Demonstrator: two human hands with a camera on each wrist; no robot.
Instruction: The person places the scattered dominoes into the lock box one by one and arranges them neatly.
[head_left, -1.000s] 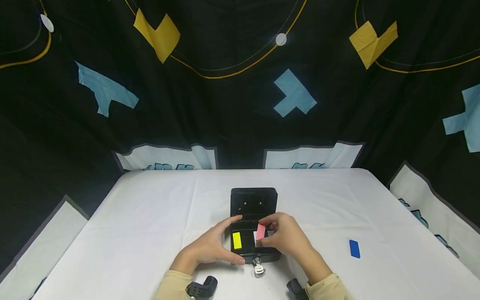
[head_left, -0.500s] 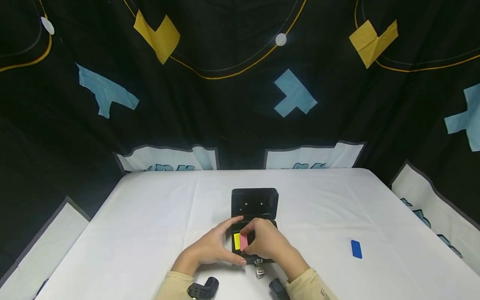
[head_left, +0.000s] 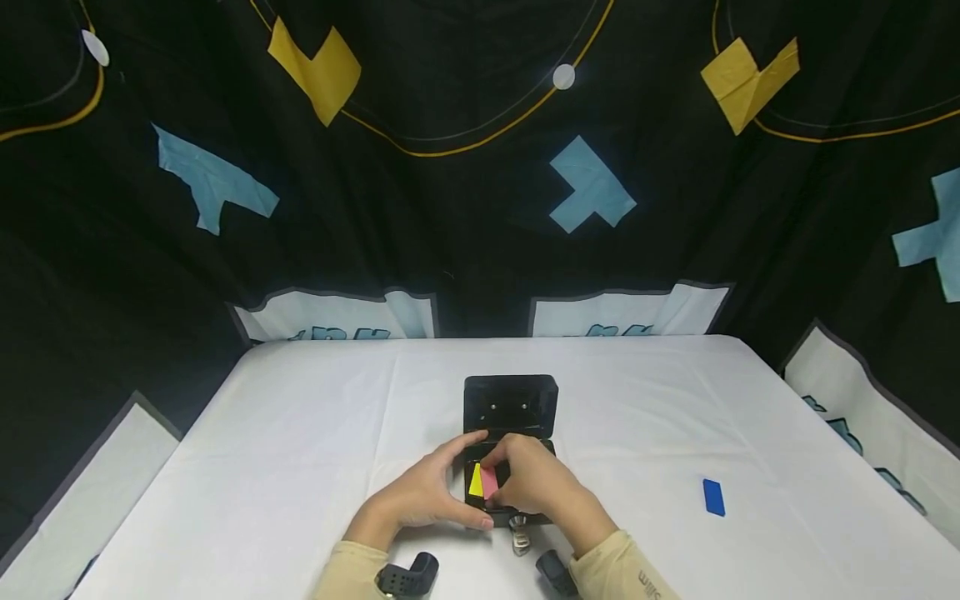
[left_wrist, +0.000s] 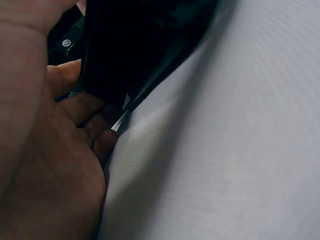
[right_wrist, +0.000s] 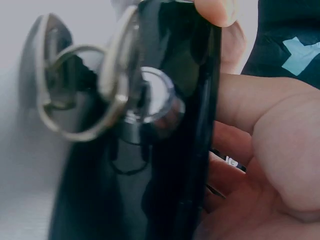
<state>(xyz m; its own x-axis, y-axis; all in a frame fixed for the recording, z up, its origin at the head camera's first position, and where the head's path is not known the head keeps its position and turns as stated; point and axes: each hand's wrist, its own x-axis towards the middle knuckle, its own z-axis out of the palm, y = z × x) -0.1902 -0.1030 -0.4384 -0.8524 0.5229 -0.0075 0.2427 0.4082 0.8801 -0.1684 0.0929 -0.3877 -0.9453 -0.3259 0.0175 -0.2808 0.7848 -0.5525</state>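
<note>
A black cash box [head_left: 511,400] stands with its lid raised, keys [head_left: 520,542] hanging at its front lock. My left hand [head_left: 420,487] grips the box's left side, thumb at the front and fingers toward the back; in the left wrist view its fingers curl at the box's edge. Inside, my right hand [head_left: 540,483] pinches a pink strip [head_left: 489,481] between thumb and forefinger. Against it leans a yellow strip [head_left: 476,482], tilted. The box's right interior is hidden behind my right hand. In the right wrist view, the lock [right_wrist: 160,95] and key ring [right_wrist: 75,135] show close up.
A blue strip [head_left: 714,497] lies on the white table [head_left: 322,417], well to the right of the box. Behind the table hangs a dark patterned curtain [head_left: 450,233].
My right hand has carried the pink strip leftward, from the box's right part to beside the yellow strip. The yellow strip now tilts. My left hand has stayed on the box.
</note>
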